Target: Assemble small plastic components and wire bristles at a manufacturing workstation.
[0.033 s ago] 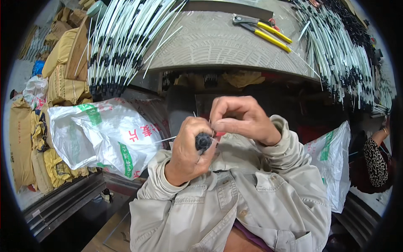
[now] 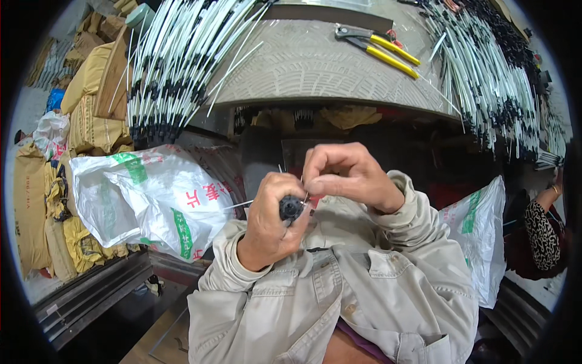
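My left hand (image 2: 274, 215) is wrapped round a dark, round-ended bundle (image 2: 292, 208), whose black end shows between thumb and fingers. Thin white rods (image 2: 238, 205) stick out past the far side of that fist. Close against it, my right hand (image 2: 351, 176) is closed in a pinch, thumb against forefinger, on a thin wire (image 2: 306, 198) at the bundle's side. The fingers partly hide the wire, and its full length cannot be seen. Both hands are held in front of my chest, short of the table edge.
On the table (image 2: 291, 67) lie yellow-handled cutters (image 2: 385, 51). Piles of white rods with black ends stand at left (image 2: 176, 73) and right (image 2: 494, 85). White plastic sacks hang at left (image 2: 145, 197) and right (image 2: 479, 239). Another person's patterned sleeve (image 2: 541, 236) shows far right.
Hardly anything differs. My left hand and the bundle have shifted very slightly left, and the right hand keeps its pinch beside it.
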Motion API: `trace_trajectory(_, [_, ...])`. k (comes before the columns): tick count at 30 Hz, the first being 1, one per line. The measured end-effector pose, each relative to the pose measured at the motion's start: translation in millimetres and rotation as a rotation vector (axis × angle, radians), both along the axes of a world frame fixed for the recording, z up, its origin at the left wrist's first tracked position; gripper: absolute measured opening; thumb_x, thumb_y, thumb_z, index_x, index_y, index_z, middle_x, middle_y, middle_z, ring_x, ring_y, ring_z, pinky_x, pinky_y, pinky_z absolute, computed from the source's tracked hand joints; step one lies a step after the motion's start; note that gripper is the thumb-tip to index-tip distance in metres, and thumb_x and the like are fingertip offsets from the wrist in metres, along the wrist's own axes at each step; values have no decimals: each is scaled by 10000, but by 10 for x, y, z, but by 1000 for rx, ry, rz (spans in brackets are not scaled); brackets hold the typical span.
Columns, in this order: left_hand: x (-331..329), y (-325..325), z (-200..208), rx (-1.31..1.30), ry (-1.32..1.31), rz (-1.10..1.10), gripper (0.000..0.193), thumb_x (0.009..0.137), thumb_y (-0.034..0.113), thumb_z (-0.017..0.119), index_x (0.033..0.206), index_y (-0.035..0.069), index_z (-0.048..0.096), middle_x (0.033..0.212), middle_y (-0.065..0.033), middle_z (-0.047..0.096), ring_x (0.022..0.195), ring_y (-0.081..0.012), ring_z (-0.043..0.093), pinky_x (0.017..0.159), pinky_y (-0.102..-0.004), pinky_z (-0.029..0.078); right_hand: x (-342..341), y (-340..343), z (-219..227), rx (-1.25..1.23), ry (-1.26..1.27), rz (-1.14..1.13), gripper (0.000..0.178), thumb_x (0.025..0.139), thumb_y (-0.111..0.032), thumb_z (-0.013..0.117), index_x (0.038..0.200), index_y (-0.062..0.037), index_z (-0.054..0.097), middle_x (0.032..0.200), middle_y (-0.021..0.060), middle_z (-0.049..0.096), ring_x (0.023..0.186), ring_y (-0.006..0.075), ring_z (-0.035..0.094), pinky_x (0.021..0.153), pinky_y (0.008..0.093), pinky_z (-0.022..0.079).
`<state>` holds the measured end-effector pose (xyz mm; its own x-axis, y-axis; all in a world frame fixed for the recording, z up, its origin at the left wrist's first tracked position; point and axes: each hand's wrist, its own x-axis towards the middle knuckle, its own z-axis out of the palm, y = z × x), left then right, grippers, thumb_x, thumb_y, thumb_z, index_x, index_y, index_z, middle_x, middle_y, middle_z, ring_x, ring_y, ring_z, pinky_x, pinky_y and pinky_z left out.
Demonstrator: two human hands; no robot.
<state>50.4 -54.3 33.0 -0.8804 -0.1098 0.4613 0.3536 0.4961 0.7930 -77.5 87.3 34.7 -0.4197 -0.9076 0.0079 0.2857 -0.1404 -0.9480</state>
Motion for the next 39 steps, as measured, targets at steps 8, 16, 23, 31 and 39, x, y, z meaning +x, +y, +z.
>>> trace_trajectory(8, [-51,-69,12,152,-87,112,321,745,-136,575,979,25,426,907,-124,513,833,-189,512,791,-304,428,-1470,362,-353,725,1599,-983,254,779,-279,682,872,-83,550,885,83,567,860,282,563,742,394,424])
trace_trajectory(16, [-129,-99,7,132,-66,119,291,763,-96,608,977,16,446,886,-125,536,766,-196,530,720,-294,440,-1570,302,-380,707,1922,-850,309,745,-338,682,796,-61,554,830,95,563,834,248,562,781,381,420])
trace_trajectory(23, [-98,-170,-34,149,-28,183,304,769,-110,604,989,13,433,900,-109,525,805,-162,523,759,-274,434,-1453,437,-474,182,948,-1038,196,910,-217,570,864,-31,530,862,98,593,687,173,591,584,281,471])
trace_trajectory(31, [-42,-144,-79,181,2,304,311,770,-108,600,1000,17,432,921,-105,524,834,-162,516,783,-271,423,-385,159,27,149,1211,-624,181,766,26,618,935,-37,639,897,126,575,694,216,616,629,298,499])
trace_trajectory(39, [-28,-148,-91,182,23,289,343,726,-111,617,1004,1,450,905,-152,541,801,-246,552,754,-335,452,27,286,295,360,1587,-329,365,727,-50,602,1090,-63,633,1171,135,529,1051,257,555,934,430,432])
